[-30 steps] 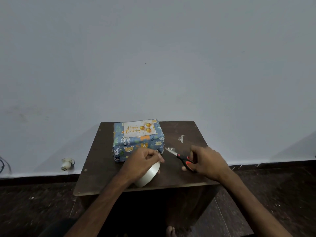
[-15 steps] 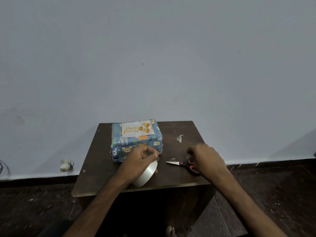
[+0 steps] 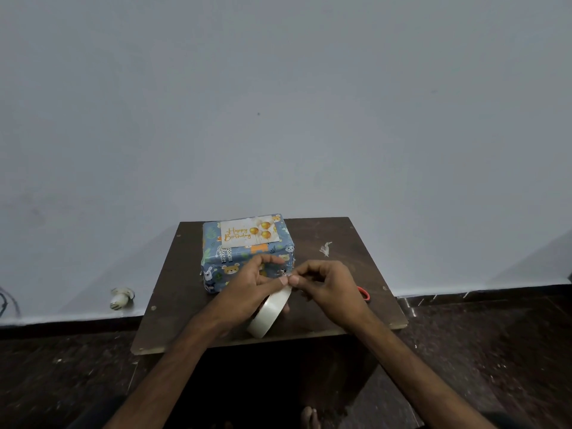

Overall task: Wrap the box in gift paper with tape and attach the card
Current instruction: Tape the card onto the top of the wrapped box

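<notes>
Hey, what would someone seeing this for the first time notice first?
The blue animal-print wrapped box with a Happy Birthday card on top, at the back left of the dark table. In front of it, the left hand holds a tape roll while the right hand pinches its edge.

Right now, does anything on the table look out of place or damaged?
Only a small whitish scrap lying loose on the table, right of the wrapped box, likely leftover tape or paper. Nothing else stands out.

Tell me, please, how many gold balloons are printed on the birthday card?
3, on the card, right half: left balloon, upper-right balloon, lower-right balloon. The card lies atop the wrapped box; none appear hidden.
</notes>
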